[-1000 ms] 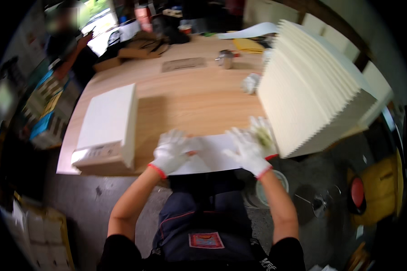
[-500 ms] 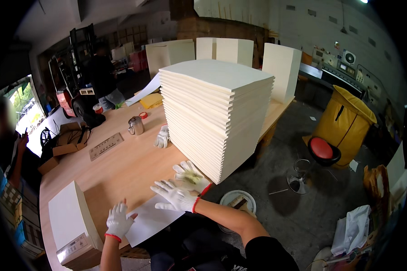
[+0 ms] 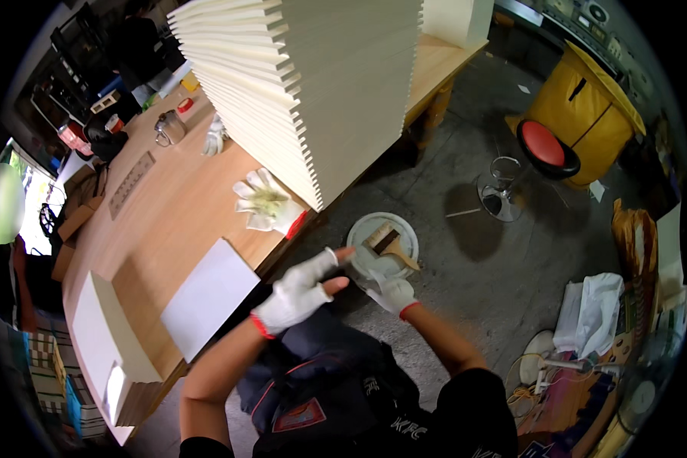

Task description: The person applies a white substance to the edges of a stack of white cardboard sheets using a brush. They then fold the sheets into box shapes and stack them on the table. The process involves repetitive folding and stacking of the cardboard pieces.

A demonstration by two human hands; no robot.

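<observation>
My left hand [image 3: 298, 294] wears a white knit glove with bare thumb and forefinger tips. It is open and holds nothing, thumb and forefinger apart, in front of my body. My right hand [image 3: 395, 292], also gloved, hangs open at the near rim of a round white bucket [image 3: 349, 243], fingers stretched toward it; I cannot tell whether it touches the bucket. A wide flat brush [image 3: 389, 246] with a pale wooden handle lies across the bucket. At the table's near edge lies a white sheet [image 3: 210, 298]. A loose stained white glove [image 3: 267, 202] rests beside the tall paper stack.
The tall cream paper stack [image 3: 343, 84] stands at the wooden table's [image 3: 198, 198] right edge. A smaller white stack [image 3: 114, 343] sits at left. A metal pot [image 3: 169, 128] is farther back. On the floor at right are a red-seated stool [image 3: 542, 145] and a yellow bag [image 3: 588, 114].
Both hands have left the tabletop and sheet. My right hand has moved right and down to the bucket; my left hand has moved right. The view has tilted down and to the right.
</observation>
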